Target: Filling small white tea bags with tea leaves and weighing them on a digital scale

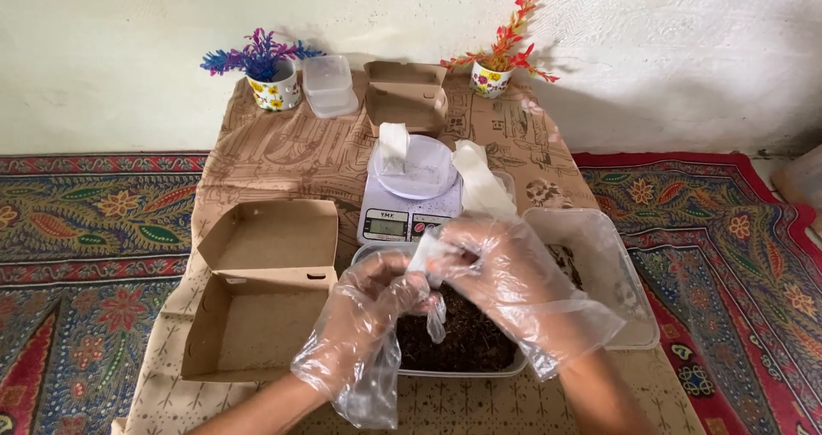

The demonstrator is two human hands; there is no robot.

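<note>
Both hands wear loose clear plastic gloves and meet over a clear tub of dark, crumbly material (pixel 467 341) near the front of the low counter (pixel 282 157). The left hand (pixel 377 302) is curled, its fingers closed on the right glove's edge near the fingertips. The right hand (pixel 505 268) is half-open, fingers bent toward the left hand; whether it grips anything itself I cannot tell. The tub sits directly under both hands.

Just beyond the hands stands a small white kitchen scale (pixel 407 208) with a clear round dish and a white folded slip on its plate. To the right of the right hand, touching the tub, lies an empty clear container (pixel 612 264). To the left of the left hand sits an open brown cardboard box (pixel 257 298), lid tilted back. Far beyond the hands, by the wall, are a second cardboard box (pixel 407 97), a stack of clear lidded tubs (pixel 330 84), and two mugs of artificial plants, one blue-purple (pixel 265 71), one red-orange (pixel 501 58). A patterned rug (pixel 86 229) covers the floor on both sides.
</note>
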